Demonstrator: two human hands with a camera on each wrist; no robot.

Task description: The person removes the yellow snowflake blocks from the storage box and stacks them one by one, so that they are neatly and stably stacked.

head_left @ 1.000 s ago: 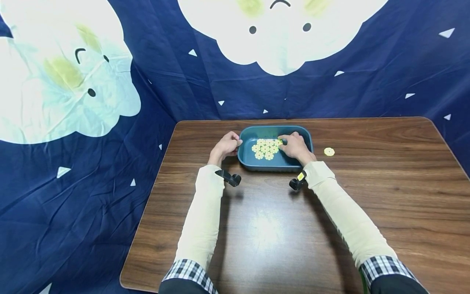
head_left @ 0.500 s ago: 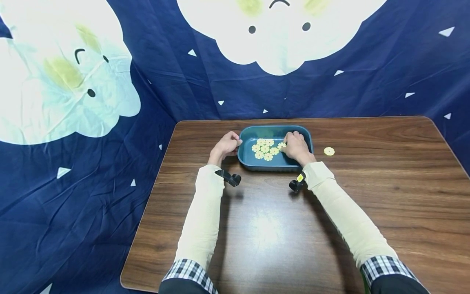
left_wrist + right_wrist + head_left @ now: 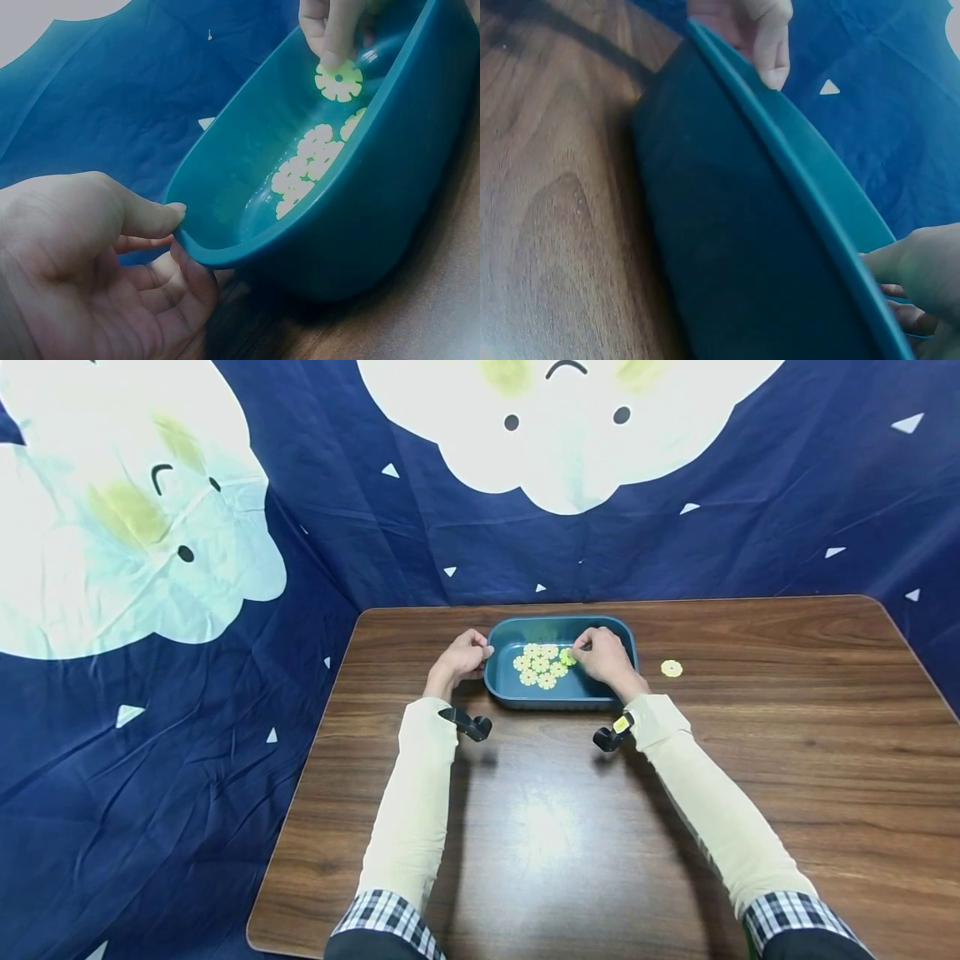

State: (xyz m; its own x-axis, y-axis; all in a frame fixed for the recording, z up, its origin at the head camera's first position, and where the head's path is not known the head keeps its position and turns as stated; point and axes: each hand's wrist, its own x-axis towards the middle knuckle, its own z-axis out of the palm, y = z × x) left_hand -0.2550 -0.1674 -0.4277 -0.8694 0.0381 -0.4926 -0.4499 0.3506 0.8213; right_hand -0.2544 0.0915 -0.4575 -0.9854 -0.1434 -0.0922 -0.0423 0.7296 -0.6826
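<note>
A teal plastic bin (image 3: 555, 702) stands on the table with several pale yellow, notched flower-shaped discs (image 3: 542, 666) lying flat inside it. My left hand (image 3: 461, 656) pinches the bin's left rim between thumb and fingers. Inside the bin, my right hand (image 3: 603, 658) pinches one flower-shaped disc (image 3: 341, 91) by its edge. In the left wrist view that disc is tilted up above the others, its centre hole showing. The right wrist view has the bin's outer wall (image 3: 742, 217) hiding the discs.
One more flower-shaped disc (image 3: 671, 668) lies on the wooden table (image 3: 787, 735) to the right of the bin. A dark blue curtain (image 3: 480, 543) with white clouds hangs behind the table and on its left side.
My right hand first drew a disc rightward, apart from the cluster, and now holds it raised between thumb and fingers. My left hand has stayed at the bin's rim.
</note>
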